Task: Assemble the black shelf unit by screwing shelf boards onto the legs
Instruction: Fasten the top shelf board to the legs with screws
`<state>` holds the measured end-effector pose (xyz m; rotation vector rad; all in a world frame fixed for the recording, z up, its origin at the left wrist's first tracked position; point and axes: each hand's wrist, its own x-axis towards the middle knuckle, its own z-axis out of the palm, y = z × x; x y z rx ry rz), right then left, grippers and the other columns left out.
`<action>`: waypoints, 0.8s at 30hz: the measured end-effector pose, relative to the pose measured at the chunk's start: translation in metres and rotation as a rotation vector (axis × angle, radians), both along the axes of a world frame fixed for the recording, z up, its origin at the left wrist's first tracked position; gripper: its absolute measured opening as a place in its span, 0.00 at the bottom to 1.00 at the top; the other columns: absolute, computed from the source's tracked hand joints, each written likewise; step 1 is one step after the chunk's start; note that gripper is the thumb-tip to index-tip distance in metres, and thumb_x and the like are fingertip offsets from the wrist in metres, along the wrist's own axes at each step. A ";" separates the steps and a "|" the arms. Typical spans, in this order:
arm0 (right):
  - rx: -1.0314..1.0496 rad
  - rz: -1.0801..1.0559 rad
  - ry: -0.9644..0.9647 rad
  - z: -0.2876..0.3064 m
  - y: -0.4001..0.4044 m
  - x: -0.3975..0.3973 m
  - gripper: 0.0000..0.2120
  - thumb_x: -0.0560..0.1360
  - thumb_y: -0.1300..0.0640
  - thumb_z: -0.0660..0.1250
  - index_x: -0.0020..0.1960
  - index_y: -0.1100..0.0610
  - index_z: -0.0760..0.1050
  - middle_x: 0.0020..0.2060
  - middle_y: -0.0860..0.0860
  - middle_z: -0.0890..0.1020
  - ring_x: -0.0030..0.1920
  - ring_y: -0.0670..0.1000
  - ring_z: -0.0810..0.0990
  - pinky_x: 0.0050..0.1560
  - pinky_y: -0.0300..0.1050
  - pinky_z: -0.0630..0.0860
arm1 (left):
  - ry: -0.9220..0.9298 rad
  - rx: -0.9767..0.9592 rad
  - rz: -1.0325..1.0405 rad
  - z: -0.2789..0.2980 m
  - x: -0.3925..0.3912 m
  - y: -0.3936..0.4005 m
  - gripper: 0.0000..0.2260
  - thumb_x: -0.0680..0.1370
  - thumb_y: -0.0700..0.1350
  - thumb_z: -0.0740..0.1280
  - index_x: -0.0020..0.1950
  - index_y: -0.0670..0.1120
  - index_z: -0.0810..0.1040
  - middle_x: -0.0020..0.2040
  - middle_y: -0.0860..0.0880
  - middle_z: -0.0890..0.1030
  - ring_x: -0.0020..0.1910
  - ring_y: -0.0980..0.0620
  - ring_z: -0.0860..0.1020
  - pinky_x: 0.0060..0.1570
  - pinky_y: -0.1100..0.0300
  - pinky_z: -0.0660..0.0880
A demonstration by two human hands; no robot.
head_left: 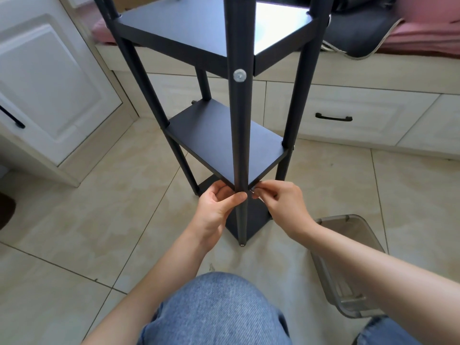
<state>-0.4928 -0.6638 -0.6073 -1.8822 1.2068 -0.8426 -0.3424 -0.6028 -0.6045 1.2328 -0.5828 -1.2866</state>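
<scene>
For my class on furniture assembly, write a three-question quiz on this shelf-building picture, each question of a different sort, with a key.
1. True or false: the silver screw head on the front leg sits level with the upper shelf board.
2. Multiple choice: where do the left hand and right hand meet? A) at the upper board B) on the front leg at the corner of the middle shelf board C) at the drawer handle
3. Fill in: the translucent grey bin lies on the floor to the person's ____.

Key: 1 true; 2 B; 3 right.
</scene>
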 end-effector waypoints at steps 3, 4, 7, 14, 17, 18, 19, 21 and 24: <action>0.026 -0.010 -0.012 0.001 0.000 -0.001 0.07 0.78 0.61 0.68 0.49 0.55 0.85 0.39 0.46 0.85 0.44 0.44 0.83 0.48 0.36 0.76 | -0.001 -0.006 0.008 -0.001 -0.001 0.000 0.29 0.65 0.40 0.76 0.65 0.42 0.74 0.56 0.46 0.85 0.56 0.48 0.84 0.54 0.61 0.78; 0.039 -0.016 -0.021 0.001 0.000 -0.001 0.07 0.78 0.60 0.68 0.49 0.55 0.85 0.40 0.47 0.86 0.45 0.45 0.83 0.49 0.35 0.76 | 0.000 -0.012 0.011 -0.002 -0.002 0.000 0.29 0.65 0.40 0.76 0.65 0.42 0.74 0.56 0.46 0.85 0.56 0.48 0.84 0.54 0.62 0.78; 0.095 -0.040 -0.046 0.000 0.000 -0.003 0.07 0.78 0.60 0.68 0.50 0.56 0.85 0.40 0.47 0.86 0.46 0.45 0.83 0.51 0.38 0.76 | 0.006 -0.013 0.010 -0.001 -0.002 -0.001 0.28 0.65 0.39 0.75 0.64 0.43 0.74 0.56 0.46 0.85 0.55 0.49 0.84 0.53 0.63 0.79; 0.147 -0.068 -0.061 -0.001 -0.001 0.001 0.06 0.78 0.59 0.69 0.49 0.56 0.85 0.40 0.48 0.86 0.47 0.48 0.83 0.52 0.40 0.76 | 0.001 -0.019 0.005 -0.001 -0.001 -0.002 0.26 0.66 0.39 0.75 0.63 0.44 0.75 0.56 0.45 0.85 0.55 0.48 0.84 0.53 0.62 0.79; 0.201 -0.057 -0.071 -0.006 -0.001 0.009 0.06 0.78 0.59 0.69 0.49 0.56 0.85 0.42 0.47 0.86 0.46 0.45 0.83 0.52 0.38 0.77 | 0.008 -0.032 0.009 -0.001 -0.002 -0.002 0.26 0.66 0.38 0.75 0.62 0.43 0.75 0.54 0.45 0.85 0.54 0.48 0.85 0.52 0.63 0.79; 0.231 -0.050 -0.075 -0.008 -0.001 0.013 0.07 0.78 0.59 0.68 0.51 0.57 0.85 0.44 0.47 0.86 0.47 0.45 0.83 0.53 0.38 0.77 | 0.013 -0.033 0.010 -0.001 -0.003 -0.002 0.25 0.66 0.38 0.74 0.62 0.42 0.75 0.53 0.46 0.85 0.53 0.48 0.85 0.52 0.63 0.79; 0.258 -0.045 -0.081 -0.010 -0.002 0.018 0.08 0.78 0.59 0.68 0.53 0.57 0.85 0.46 0.47 0.86 0.48 0.45 0.82 0.55 0.39 0.77 | 0.014 -0.035 0.011 -0.001 -0.003 -0.002 0.25 0.66 0.38 0.74 0.61 0.43 0.75 0.53 0.46 0.86 0.53 0.49 0.84 0.53 0.62 0.79; 0.320 -0.044 -0.106 -0.015 -0.002 0.027 0.09 0.79 0.59 0.67 0.56 0.58 0.83 0.48 0.47 0.85 0.48 0.47 0.82 0.55 0.41 0.78 | 0.001 -0.041 0.016 -0.002 -0.002 -0.002 0.24 0.66 0.38 0.74 0.61 0.44 0.75 0.52 0.48 0.86 0.53 0.49 0.84 0.53 0.62 0.79; 0.438 -0.048 -0.165 -0.018 -0.005 0.032 0.10 0.80 0.58 0.65 0.58 0.58 0.82 0.45 0.44 0.83 0.44 0.44 0.81 0.46 0.34 0.76 | -0.018 -0.039 0.018 -0.003 -0.002 -0.003 0.23 0.67 0.37 0.74 0.60 0.45 0.75 0.53 0.48 0.86 0.54 0.49 0.85 0.53 0.62 0.80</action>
